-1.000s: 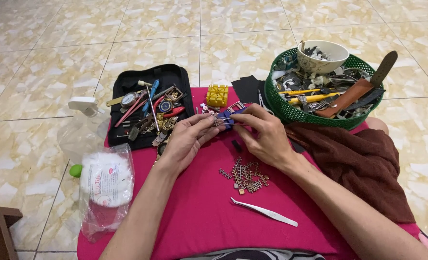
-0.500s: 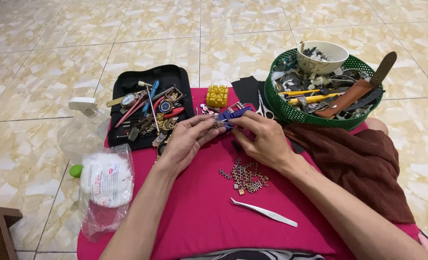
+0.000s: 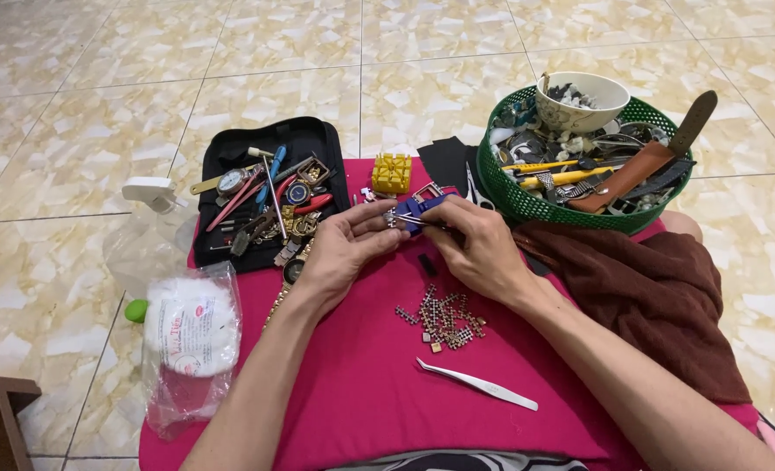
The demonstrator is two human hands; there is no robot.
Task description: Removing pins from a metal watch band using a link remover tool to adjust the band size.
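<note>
Here, a floor of glossy cream and tan marbled tiles is shown filling the upper half and both sides of the frame, with a magenta cloth spread across the lower centre as the work surface. Just above the middle of the frame, a small blue tool with a metal frame is gripped between both hands: the left hand is closed on its left end with thumb and fingers, and the right hand is closed over its right side.

Below the hands, a loose heap of small metal band links is seen on the cloth, and lower still a pair of slim steel tweezers is laid flat. At upper left of centre, a black fabric tool case is opened, packed with watches and coloured hand tools. A yellow plastic block is set just right of it. At upper right, a green mesh basket is filled with tools, straps and a white ceramic bowl. A brown towel is draped at right. At lower left, a clear plastic bag holding white wadding is shown.
</note>
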